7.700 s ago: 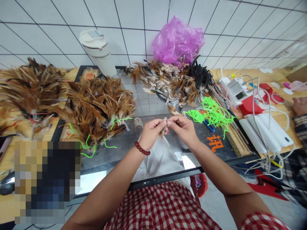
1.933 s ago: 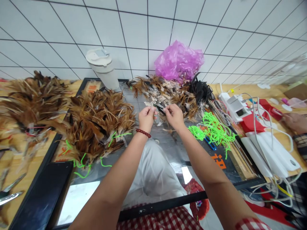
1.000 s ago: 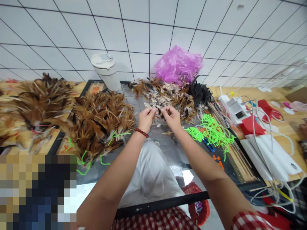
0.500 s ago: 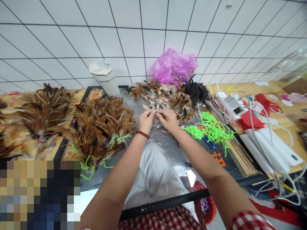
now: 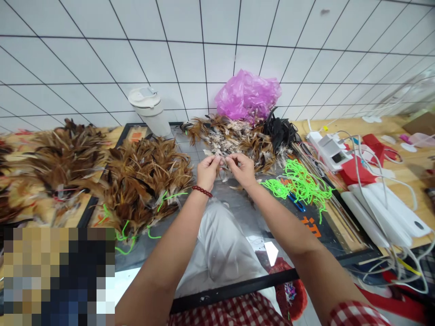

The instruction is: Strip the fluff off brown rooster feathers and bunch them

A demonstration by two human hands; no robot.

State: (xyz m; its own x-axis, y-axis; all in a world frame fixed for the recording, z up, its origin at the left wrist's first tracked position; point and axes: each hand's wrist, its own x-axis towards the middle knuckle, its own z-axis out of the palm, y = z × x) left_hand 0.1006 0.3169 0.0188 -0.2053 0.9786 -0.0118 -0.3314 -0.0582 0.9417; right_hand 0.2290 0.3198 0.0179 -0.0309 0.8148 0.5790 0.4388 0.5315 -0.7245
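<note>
Close together at the near edge of a pile of loose brown and pale feathers [image 5: 226,138] are both my hands. My left hand [image 5: 208,172], with a dark red bead bracelet [image 5: 202,190] on the wrist, pinches thumb against forefinger. My right hand [image 5: 243,170] is pinched the same way, its fingertips just right of the left ones. Whatever lies between the fingertips is too small to make out against the feathers. Bunched brown feathers [image 5: 146,176] with bright green string ends lie left of my hands. Right of them is a tangle of green string [image 5: 302,183].
A pink plastic bag [image 5: 248,95] and black feathers [image 5: 280,131] lie behind the pile. A white lidded cup [image 5: 151,111] stands back left. More feather bunches [image 5: 70,154] are at far left. Blue scissors-like handles [image 5: 297,202], a power strip [image 5: 316,139] and cables lie right.
My right fingertips have moved slightly right, away from my left ones, leaving a small gap. My left hand keeps its pinch in nearly the same place. The view has shifted a little.
</note>
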